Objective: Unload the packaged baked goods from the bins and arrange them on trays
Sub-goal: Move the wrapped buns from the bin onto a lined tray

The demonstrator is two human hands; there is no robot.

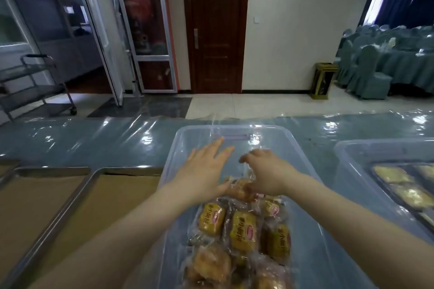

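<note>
A clear plastic bin (312,195) stands in front of me with several wrapped baked goods (242,230) piled in its near half. My left hand (204,169) is spread flat with straight fingers over the bin's far half, its thumb beside a wrapped pastry (239,189). My right hand (265,171) has curled fingers and pinches the clear wrapper of that pastry at the top of the pile. Two metal trays (77,197) lined with brown paper lie to the left of the bin.
A second clear bin (347,159) with packaged cakes sits at the right. The table is covered in glossy blue plastic sheeting (94,141). Beyond it are a metal cart (35,84), a wooden door and covered chairs (375,70).
</note>
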